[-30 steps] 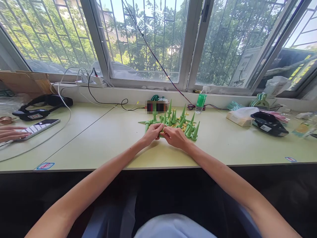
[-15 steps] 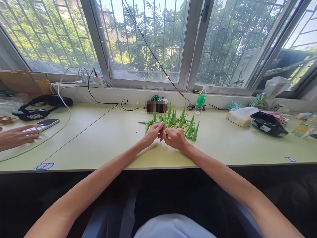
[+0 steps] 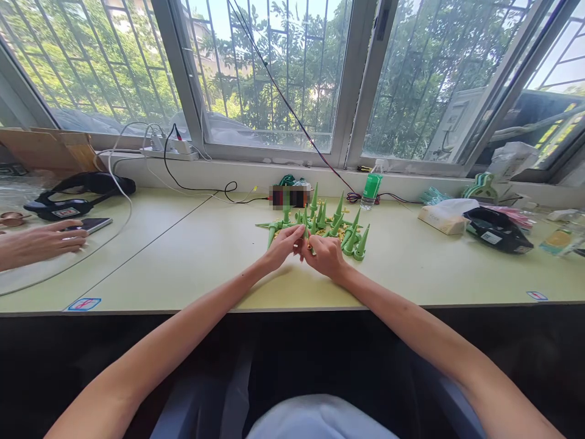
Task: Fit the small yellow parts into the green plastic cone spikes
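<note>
My left hand [image 3: 283, 245] and my right hand [image 3: 325, 255] meet over the pale green table [image 3: 210, 262], fingers pinched together. Between them they hold a small green cone-shaped spike [image 3: 305, 233] pointing upward, with a bit of yellow at its base. Just behind my hands stands a cluster of several green spikes [image 3: 336, 225], some upright, some lying flat, with small yellow pieces [image 3: 325, 231] among them.
A green-labelled bottle [image 3: 370, 189] stands by the window sill. Bags and packets [image 3: 475, 221] lie at the right. At the left, another person's hand [image 3: 43, 242] rests on a phone [image 3: 90, 224], near a black headset [image 3: 77, 196] and cables [image 3: 192, 186].
The spike between my hands went from lying low to pointing upward, and my fingers shifted on it. The other person's hand at the left slid right along the phone.
</note>
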{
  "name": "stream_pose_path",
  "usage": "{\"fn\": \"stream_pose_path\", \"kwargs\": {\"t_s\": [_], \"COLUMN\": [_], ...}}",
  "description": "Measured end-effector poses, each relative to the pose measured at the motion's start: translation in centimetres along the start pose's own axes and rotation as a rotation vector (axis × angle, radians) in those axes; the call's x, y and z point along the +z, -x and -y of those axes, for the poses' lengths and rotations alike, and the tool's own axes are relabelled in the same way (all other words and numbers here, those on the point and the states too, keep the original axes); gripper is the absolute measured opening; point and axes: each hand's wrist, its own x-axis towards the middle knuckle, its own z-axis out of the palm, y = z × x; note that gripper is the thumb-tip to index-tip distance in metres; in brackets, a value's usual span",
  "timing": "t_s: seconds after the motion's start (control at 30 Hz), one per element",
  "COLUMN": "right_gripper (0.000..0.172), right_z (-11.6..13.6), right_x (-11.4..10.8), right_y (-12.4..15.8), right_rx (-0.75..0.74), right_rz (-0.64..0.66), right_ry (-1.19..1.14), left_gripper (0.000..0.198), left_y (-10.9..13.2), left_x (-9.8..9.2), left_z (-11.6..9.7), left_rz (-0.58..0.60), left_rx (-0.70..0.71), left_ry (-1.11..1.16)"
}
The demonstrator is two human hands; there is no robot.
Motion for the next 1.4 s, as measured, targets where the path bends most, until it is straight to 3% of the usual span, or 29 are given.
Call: {"fn": "stream_pose_path", "kwargs": {"t_s": [0.5,0.73,0.9,1.2,1.4], "right_gripper": [0.035,0.038,0.041,0.046,0.043], "right_z": [0.17,0.1,-0.04,-0.28,-0.05], "right_x": [0.0,0.11,0.19,0.28,0.16], "right_y": [0.0,0.14,0.36,0.57,0.56], "right_rx": [0.016,0.065,0.041,0.048,0.006], "right_rz": [-0.041,-0.007,-0.006,0.114,0.104], "right_ry": [-0.007,-0.023,-0.025,-0.038,-0.019], "left_gripper": [0.038,0.04,0.043,0.044,0.044], "left_y": [0.04,0.03,-0.17,-0.13,-0.12], "left_x": [0.02,-0.09,-0.33,-0.26,-0.43], "left_z": [-0.03,-0.13,0.19,0.0,0.22], "left_rz": [0.013,-0.021,-0.037,-0.05,-0.041], "left_rx": [0.003,-0.001,0.018,0.003,-0.005], "left_ry": [-0.013,-0.025,-0.041,-0.063,-0.079]}}
